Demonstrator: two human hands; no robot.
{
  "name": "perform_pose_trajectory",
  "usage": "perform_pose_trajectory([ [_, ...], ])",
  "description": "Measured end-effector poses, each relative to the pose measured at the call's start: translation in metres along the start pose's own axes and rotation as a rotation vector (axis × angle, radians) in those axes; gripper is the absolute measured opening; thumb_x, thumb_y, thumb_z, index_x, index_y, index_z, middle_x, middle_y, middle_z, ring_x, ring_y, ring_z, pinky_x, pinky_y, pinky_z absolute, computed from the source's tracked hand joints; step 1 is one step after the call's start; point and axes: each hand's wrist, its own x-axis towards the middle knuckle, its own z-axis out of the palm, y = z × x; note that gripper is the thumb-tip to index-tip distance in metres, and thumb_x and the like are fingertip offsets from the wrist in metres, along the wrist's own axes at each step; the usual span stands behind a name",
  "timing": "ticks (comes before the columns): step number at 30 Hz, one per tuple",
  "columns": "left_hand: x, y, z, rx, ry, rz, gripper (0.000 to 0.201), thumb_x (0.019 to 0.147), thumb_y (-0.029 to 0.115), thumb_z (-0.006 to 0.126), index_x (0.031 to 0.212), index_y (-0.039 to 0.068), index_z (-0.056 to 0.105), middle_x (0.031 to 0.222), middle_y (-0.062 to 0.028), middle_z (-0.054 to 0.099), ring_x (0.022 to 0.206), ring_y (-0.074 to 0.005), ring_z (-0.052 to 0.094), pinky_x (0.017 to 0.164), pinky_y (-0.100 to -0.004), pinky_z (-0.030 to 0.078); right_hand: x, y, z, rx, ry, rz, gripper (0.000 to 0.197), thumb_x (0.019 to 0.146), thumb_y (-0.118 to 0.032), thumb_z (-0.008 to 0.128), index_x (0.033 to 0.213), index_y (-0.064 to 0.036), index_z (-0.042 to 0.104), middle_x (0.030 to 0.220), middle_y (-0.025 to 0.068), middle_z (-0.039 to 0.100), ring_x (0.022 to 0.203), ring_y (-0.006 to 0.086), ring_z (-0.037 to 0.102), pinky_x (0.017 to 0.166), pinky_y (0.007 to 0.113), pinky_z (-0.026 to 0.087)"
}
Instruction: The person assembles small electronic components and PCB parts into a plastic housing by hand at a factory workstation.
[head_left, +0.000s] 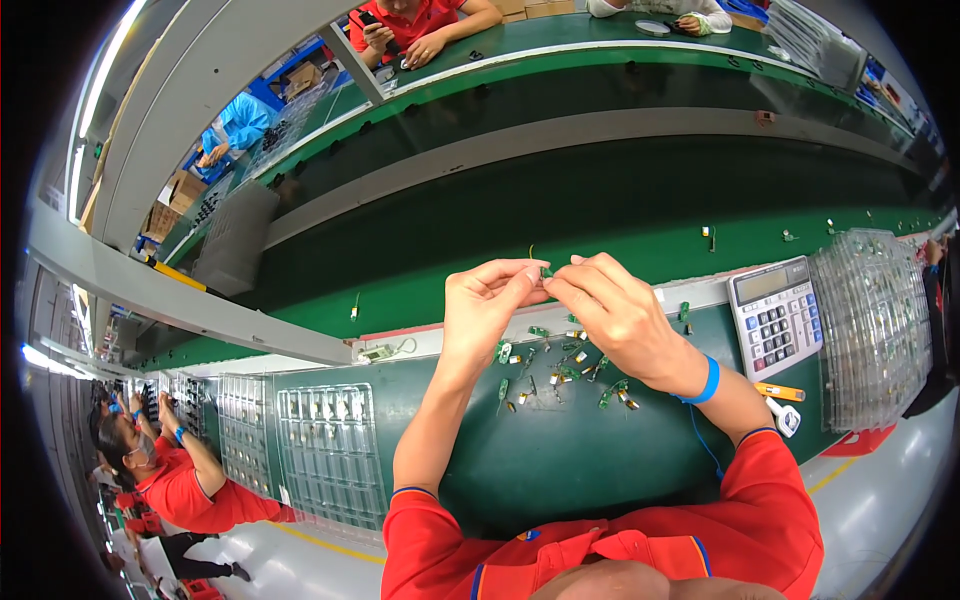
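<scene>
My left hand (492, 300) and my right hand (612, 312) meet over the front edge of the green conveyor, fingertips pinched together. Between them is a small green circuit board (546, 272), mostly covered by the fingers; a thin yellowish wire (532, 252) sticks up beside it. Which hand bears more of its weight I cannot tell. Under my hands, a loose pile of small green circuit boards with metallic parts (565, 372) lies on the green worktable (470, 450). A blue wrist strap (708, 382) circles my right wrist, its cord hanging to the table.
At right are a calculator (775, 315), an orange-yellow cutter (780, 391), a white tool (785, 418) and stacked clear trays (872, 330). A clear compartment tray (332, 440) holds parts at left. More boards lie on the conveyor (600, 220). A grey post (190, 295) crosses the left. Co-workers sit nearby.
</scene>
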Motion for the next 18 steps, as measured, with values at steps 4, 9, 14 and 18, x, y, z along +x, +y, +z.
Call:
perform_pose_trajectory([
  [4, 0.0, -0.002, -0.001, 0.03, -0.007, 0.011, 0.015, 0.088, 0.003, 0.063, 0.099, -0.006, 0.067, 0.092, -0.0138, 0.069, 0.082, -0.0181, 0.068, 0.078, -0.0289, 0.058, 0.0, -0.001, -0.002, -0.001, -0.02, 0.008, 0.034, 0.065, 0.009, 0.063, 0.098, 0.0048, 0.062, 0.093, 0.0143, 0.061, 0.08, 0.0294, 0.059, 0.076, 0.036, 0.056],
  [9, -0.002, 0.003, 0.001, 0.042, -0.014, -0.038, 0.015, 0.088, 0.002, 0.063, 0.1, -0.006, 0.067, 0.089, -0.0136, 0.069, 0.08, -0.0179, 0.069, 0.077, -0.0281, 0.058, -0.001, -0.001, -0.011, -0.009, -0.043, 0.033, 0.032, 0.065, 0.009, 0.064, 0.097, 0.0042, 0.062, 0.092, 0.0139, 0.061, 0.079, 0.0284, 0.06, 0.072, 0.036, 0.055],
  [14, -0.002, 0.005, -0.001, 0.021, -0.065, -0.055, 0.016, 0.087, 0.003, 0.064, 0.1, -0.006, 0.066, 0.088, -0.0141, 0.07, 0.077, -0.0176, 0.07, 0.075, -0.0279, 0.059, 0.0, -0.003, -0.017, 0.014, -0.076, 0.089, 0.031, 0.065, 0.009, 0.064, 0.095, 0.0036, 0.062, 0.092, 0.0139, 0.061, 0.079, 0.028, 0.06, 0.071, 0.036, 0.055],
  [18, -0.001, 0.005, -0.002, -0.026, -0.084, -0.087, 0.016, 0.086, 0.003, 0.065, 0.1, -0.006, 0.065, 0.087, -0.0136, 0.07, 0.076, -0.0177, 0.07, 0.075, -0.0277, 0.059, 0.004, -0.006, -0.023, -0.045, -0.072, 0.03, 0.031, 0.065, 0.008, 0.065, 0.096, 0.0044, 0.062, 0.092, 0.0143, 0.061, 0.079, 0.0284, 0.06, 0.074, 0.036, 0.056],
])
